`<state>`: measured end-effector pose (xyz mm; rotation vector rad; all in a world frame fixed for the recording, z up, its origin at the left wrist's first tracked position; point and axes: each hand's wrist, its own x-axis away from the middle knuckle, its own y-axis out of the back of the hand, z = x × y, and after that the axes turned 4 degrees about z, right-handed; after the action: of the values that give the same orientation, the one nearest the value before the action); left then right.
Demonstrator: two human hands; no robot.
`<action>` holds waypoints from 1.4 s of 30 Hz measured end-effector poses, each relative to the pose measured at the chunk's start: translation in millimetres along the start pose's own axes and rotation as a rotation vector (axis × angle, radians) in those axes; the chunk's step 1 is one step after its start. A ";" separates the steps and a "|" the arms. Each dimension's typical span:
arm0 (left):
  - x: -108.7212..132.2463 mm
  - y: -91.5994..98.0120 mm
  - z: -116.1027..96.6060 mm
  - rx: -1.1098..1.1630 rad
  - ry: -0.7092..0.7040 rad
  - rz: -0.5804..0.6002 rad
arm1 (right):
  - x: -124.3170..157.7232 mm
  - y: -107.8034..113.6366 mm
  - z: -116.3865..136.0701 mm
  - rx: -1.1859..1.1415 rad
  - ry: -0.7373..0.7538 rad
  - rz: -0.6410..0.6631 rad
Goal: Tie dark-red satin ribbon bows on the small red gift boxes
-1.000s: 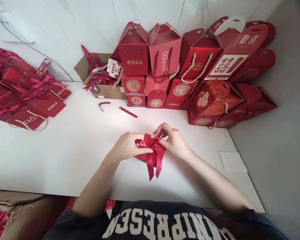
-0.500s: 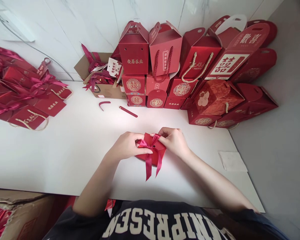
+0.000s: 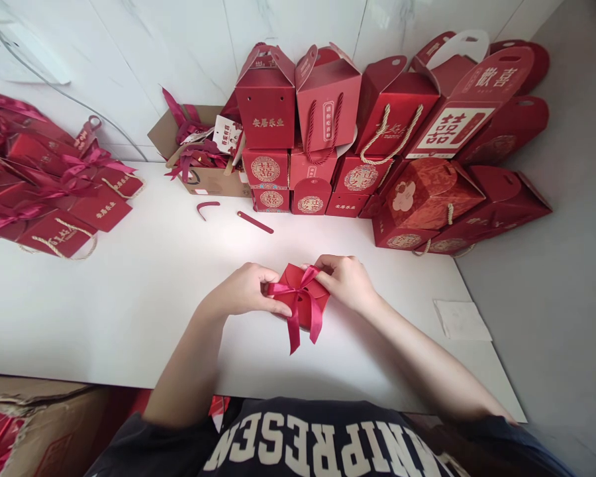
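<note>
A small red gift box [image 3: 291, 274] rests on the white table in front of me, with a crimson satin ribbon [image 3: 293, 331] tied in a bow across its top. Two loose ribbon tails hang toward me over the near side. My left hand [image 3: 246, 289] is closed at the bow's left loop, thumb below it along the box's edge and the other fingers partly hidden behind. On the other side, my right hand [image 3: 347, 281] pinches the right loop between thumb and fingers. A dark hole shows in the box near the knot.
Beyond the box lie a curved red strip [image 3: 207, 206] and a straight one [image 3: 255, 222]. A cardboard box [image 3: 213, 182] of ribbons and stacked red gift boxes [image 3: 265, 112] line the wall. Ribboned boxes [image 3: 99, 205] sit left; a folded white paper [image 3: 461, 320] lies right.
My left hand has shifted slightly left and its thumb has moved down off the knot. The left loop now shows more fully and flatter. My right hand has barely moved.
</note>
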<state>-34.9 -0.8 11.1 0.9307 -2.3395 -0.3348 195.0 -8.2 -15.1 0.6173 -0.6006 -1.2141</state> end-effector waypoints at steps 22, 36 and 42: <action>-1.8 2.5 0.8 0.055 -0.034 0.049 | 39.4 27.4 35.9 0.418 0.422 0.134; -3.0 1.4 -1.3 0.076 -0.001 0.062 | 34.1 46.6 24.8 0.383 0.460 0.275; -2.2 1.3 -4.4 0.115 -0.005 0.065 | 35.6 50.6 22.0 0.085 0.316 0.407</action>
<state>-31.7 1.6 14.3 0.9063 -2.4086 -0.1781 221.2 -33.3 39.6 0.7017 -0.4817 -0.6953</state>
